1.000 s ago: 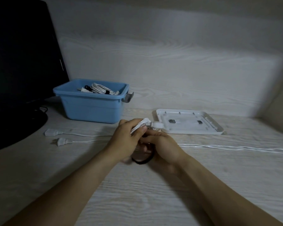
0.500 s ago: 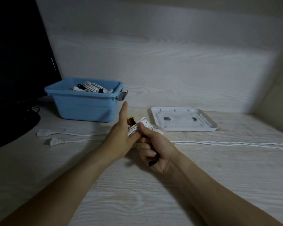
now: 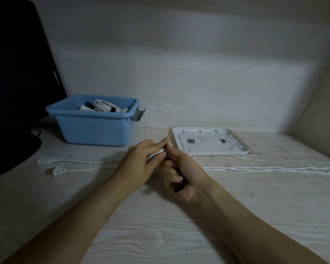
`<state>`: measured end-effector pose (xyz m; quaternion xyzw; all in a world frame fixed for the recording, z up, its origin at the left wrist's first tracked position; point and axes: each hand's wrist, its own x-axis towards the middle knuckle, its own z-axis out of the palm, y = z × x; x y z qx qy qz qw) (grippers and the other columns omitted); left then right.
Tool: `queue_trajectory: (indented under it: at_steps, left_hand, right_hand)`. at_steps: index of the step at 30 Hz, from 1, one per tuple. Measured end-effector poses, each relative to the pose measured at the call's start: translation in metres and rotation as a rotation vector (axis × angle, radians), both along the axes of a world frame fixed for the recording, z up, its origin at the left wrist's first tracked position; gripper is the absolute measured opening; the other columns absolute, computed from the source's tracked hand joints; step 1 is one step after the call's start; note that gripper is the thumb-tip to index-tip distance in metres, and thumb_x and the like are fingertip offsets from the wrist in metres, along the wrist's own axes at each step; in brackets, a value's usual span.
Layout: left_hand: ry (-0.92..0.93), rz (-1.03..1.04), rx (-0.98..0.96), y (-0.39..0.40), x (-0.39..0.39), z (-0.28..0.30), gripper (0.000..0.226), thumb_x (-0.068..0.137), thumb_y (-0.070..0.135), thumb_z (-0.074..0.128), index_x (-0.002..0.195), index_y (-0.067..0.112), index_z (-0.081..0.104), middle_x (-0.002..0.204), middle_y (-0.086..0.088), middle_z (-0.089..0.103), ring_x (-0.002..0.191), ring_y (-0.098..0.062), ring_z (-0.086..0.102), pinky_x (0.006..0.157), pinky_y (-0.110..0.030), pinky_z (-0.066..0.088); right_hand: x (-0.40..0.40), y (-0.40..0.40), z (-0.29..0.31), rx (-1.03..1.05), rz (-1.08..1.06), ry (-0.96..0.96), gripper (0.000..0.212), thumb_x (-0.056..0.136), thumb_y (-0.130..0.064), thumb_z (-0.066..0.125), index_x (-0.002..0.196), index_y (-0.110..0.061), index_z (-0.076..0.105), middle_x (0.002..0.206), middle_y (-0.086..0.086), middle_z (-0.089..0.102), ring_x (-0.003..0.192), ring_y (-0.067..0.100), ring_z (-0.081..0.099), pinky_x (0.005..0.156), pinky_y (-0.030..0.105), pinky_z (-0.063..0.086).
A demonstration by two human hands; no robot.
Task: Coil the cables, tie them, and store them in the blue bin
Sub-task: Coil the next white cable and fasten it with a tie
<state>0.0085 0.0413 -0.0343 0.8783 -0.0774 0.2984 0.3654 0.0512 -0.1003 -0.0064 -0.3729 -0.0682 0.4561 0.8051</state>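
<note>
We have the left hand (image 3: 139, 161) curled round a small white cable bundle (image 3: 156, 153), keeping the coil from springing apart. Right hand (image 3: 181, 172) meets it just beside, fingers closed on a black tie (image 3: 178, 188) whose end pokes out by the palm, likely drawn taut to cinch the bundle. Blue bin (image 3: 95, 128) sits beyond the left hand, a tied white coil (image 3: 105, 107) already in it. Loose white cable (image 3: 265, 169) runs out from behind the right hand along the table (image 3: 160, 235); two plugs (image 3: 54, 165) lie left of the left hand, not yet coiled. White tray (image 3: 210, 142) just beyond the right hand.
</note>
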Motion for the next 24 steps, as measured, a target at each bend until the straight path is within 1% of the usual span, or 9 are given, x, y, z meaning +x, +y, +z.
queue_trajectory:
  at_steps: [3, 6, 7, 9, 12, 14, 17, 21, 24]
  left_hand:
    - [-0.016, 0.023, 0.078, 0.000, 0.000, 0.002, 0.030, 0.094, 0.031, 0.053, 0.111, 0.018, 0.073, 0.095, -0.002, 0.061, 0.087, -0.014, 0.063, 0.077, -0.039, 0.052]
    - [-0.049, 0.030, 0.107, -0.001, -0.003, 0.004, 0.031, 0.091, 0.043, 0.047, 0.093, 0.024, 0.072, 0.101, 0.000, 0.055, 0.083, -0.013, 0.061, 0.077, -0.038, 0.051]
    - [-0.045, 0.037, 0.109, 0.000, -0.002, 0.003, 0.027, 0.091, 0.045, 0.047, 0.093, 0.029, 0.068, 0.104, 0.002, 0.052, 0.084, -0.013, 0.061, 0.078, -0.038, 0.052]
    - [-0.003, 0.039, 0.111, 0.001, -0.002, 0.001, 0.023, 0.092, 0.041, 0.049, 0.111, 0.039, 0.062, 0.106, 0.004, 0.045, 0.090, -0.014, 0.059, 0.085, -0.038, 0.052]
    - [0.055, 0.026, 0.087, 0.001, -0.001, -0.002, 0.047, 0.094, 0.045, 0.043, 0.140, 0.053, 0.036, 0.106, 0.002, 0.041, 0.101, -0.020, 0.054, 0.096, -0.037, 0.048]
    - [0.063, 0.013, -0.003, -0.003, -0.001, -0.003, 0.049, 0.096, 0.045, 0.045, 0.144, 0.044, 0.035, 0.107, 0.003, 0.041, 0.103, -0.015, 0.054, 0.098, -0.030, 0.046]
    - [0.049, 0.068, -0.136, -0.005, 0.000, -0.003, 0.053, 0.098, 0.033, 0.053, 0.147, 0.019, 0.041, 0.109, 0.003, 0.045, 0.102, -0.006, 0.057, 0.096, -0.017, 0.044]
    - [-0.011, 0.120, -0.030, -0.004, 0.002, -0.005, 0.046, 0.091, 0.027, 0.062, 0.135, 0.011, 0.058, 0.111, -0.001, 0.047, 0.104, -0.011, 0.057, 0.095, -0.008, 0.039]
    - [0.017, 0.111, -0.061, -0.004, 0.005, -0.007, 0.044, 0.094, 0.016, 0.063, 0.137, 0.011, 0.056, 0.115, -0.002, 0.051, 0.107, -0.013, 0.057, 0.097, -0.010, 0.039]
  right_hand:
    - [0.001, 0.001, -0.002, -0.037, -0.006, -0.072, 0.041, 0.092, -0.047, 0.058, 0.064, -0.018, 0.053, 0.049, -0.008, 0.026, 0.032, 0.002, 0.023, 0.028, 0.011, 0.017]
    - [0.005, 0.000, -0.007, -0.136, -0.014, -0.159, 0.032, 0.094, -0.046, 0.060, 0.076, -0.019, 0.059, 0.057, -0.006, 0.034, 0.038, 0.001, 0.025, 0.029, 0.012, 0.022]
    - [0.007, -0.001, -0.009, -0.159, -0.012, -0.173, 0.031, 0.094, -0.046, 0.061, 0.078, -0.019, 0.062, 0.061, -0.004, 0.040, 0.041, 0.002, 0.026, 0.031, 0.012, 0.024]
    - [0.012, -0.004, -0.010, -0.173, -0.023, -0.186, 0.031, 0.093, -0.044, 0.063, 0.078, -0.017, 0.066, 0.068, 0.000, 0.049, 0.048, 0.003, 0.030, 0.035, 0.012, 0.027]
    - [0.009, -0.009, -0.003, -0.162, -0.040, -0.252, 0.028, 0.098, -0.034, 0.058, 0.083, -0.013, 0.070, 0.065, -0.001, 0.061, 0.048, 0.003, 0.044, 0.040, 0.011, 0.033]
    - [0.008, -0.011, 0.002, -0.162, -0.036, -0.283, 0.029, 0.102, -0.028, 0.052, 0.086, -0.010, 0.068, 0.060, -0.002, 0.065, 0.044, 0.003, 0.055, 0.040, 0.013, 0.041]
    - [0.006, -0.011, 0.004, -0.139, -0.035, -0.268, 0.025, 0.103, -0.021, 0.050, 0.087, -0.010, 0.066, 0.062, -0.002, 0.067, 0.044, 0.003, 0.057, 0.039, 0.015, 0.044]
    - [0.013, -0.005, -0.006, -0.117, -0.075, -0.242, 0.013, 0.099, -0.013, 0.054, 0.106, -0.008, 0.064, 0.081, 0.005, 0.063, 0.053, 0.007, 0.052, 0.050, 0.019, 0.044]
    - [0.016, -0.001, -0.012, -0.103, -0.099, -0.259, 0.011, 0.100, -0.008, 0.051, 0.102, -0.005, 0.061, 0.070, 0.004, 0.054, 0.056, 0.009, 0.048, 0.059, 0.022, 0.038]
